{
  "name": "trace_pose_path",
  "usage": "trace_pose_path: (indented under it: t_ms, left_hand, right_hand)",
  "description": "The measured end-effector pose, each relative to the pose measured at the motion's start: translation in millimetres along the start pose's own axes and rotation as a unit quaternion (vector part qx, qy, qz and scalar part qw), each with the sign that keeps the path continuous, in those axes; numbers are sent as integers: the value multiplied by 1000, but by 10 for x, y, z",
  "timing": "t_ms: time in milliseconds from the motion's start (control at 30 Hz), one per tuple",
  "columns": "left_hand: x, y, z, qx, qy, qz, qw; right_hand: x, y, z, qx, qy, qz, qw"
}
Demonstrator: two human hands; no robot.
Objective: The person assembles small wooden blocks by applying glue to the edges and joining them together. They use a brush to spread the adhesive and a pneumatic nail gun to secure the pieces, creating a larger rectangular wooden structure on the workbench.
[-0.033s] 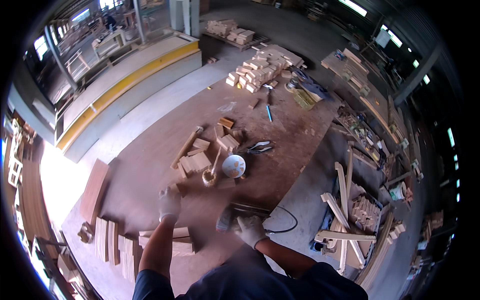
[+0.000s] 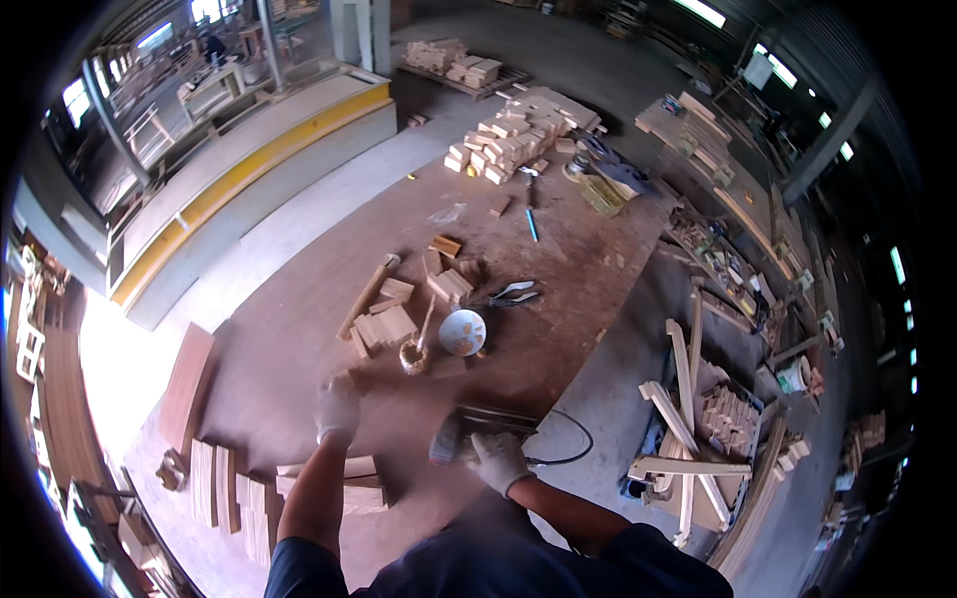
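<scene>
My left hand (image 2: 337, 411), in a pale work glove, is closed at a small wooden block (image 2: 345, 381) on the brown tabletop (image 2: 289, 299). Its fingers are a little blurred. My right hand (image 2: 498, 460), gloved too, grips a dark handheld power tool (image 2: 447, 439) near the table's front edge; the tool's exact kind is not clear. A dark cord or hose (image 2: 588, 439) curves away from it. Just beyond my hands are a glue pot with a brush (image 2: 413, 357), a white bowl (image 2: 463, 333) and several wooden blocks (image 2: 387, 326).
Boards (image 2: 203, 480) stand at the near left, beside a roll of tape (image 2: 171, 468). A hammer (image 2: 367, 295), pliers (image 2: 514, 293) and a blue pen (image 2: 531, 225) lie farther off. A block pile (image 2: 518, 135) covers the far end. Wood strips (image 2: 688, 468) cross a bin at right.
The scene has shifted very slightly to the left and up in view. Both hands stay in nearly the same places.
</scene>
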State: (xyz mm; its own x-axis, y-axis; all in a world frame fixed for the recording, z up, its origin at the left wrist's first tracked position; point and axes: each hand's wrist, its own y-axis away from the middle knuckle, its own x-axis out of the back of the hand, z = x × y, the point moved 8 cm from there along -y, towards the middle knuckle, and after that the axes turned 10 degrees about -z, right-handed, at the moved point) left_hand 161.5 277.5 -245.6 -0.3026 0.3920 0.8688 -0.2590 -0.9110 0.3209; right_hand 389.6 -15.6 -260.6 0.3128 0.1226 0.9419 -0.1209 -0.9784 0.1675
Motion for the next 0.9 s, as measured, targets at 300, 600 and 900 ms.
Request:
trace_pose_path:
  t_ms: [300, 600, 900]
  left_hand:
    - [-130, -226, 98, 34, -49, -8, 998]
    - [-380, -183, -185, 29, 88, 28, 995]
    - [-512, 722, -136, -14, 654, -158, 740]
  right_hand:
    - [-114, 16, 249, 38, 16, -48, 998]
    - [331, -388, 1285, -7, 127, -137, 982]
    - [710, -830, 1159, -28, 141, -175, 974]
